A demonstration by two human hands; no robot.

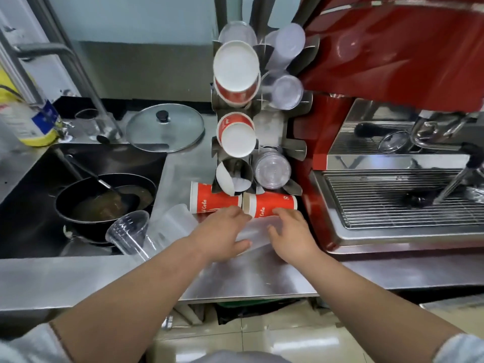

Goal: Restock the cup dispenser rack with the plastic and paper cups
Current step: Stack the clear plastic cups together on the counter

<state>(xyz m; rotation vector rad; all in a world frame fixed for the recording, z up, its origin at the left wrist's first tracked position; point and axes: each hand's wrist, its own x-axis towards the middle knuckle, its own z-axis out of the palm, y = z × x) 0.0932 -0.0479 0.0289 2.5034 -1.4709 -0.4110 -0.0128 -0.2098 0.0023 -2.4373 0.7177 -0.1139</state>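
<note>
Reaching forward with both arms over the steel bench (248, 279), toward the foot of the cup dispenser rack (262, 127). Left hand (222, 234) curling its fingers and thumb around a frosted plastic cup stack (255, 231) lying on its side on the bench, thumb low on the near side. Right hand (293, 237) lying on the same stack from the right, fingers bent over the top of it and thumb spread toward the left; seeming to be holding the stack too, though the plastic is blurred there. Just behind the hands, two red paper cups lying on their sides, end to end: left red cup (214, 196) and right red cup (269, 204), the fingertips of both hands touching or almost touching them.

Standing upright against the red espresso machine (392, 61), the rack holding paper cup stacks (237, 72) in its left column, with white bottoms facing out, and clear plastic cup stacks (285, 93) in its right column. Lowest left holder (233, 176) showing only a little white inside.

To the left of the hands, another frosted plastic stack (178, 218) and a clear cup (128, 231) lying tilted at the edge of the sink (31, 166). Sitting in the sink, a dark pan (104, 197) with brown liquid and a ladle. Behind it, a glass lid (165, 127) lying flat on the bench.
</note>
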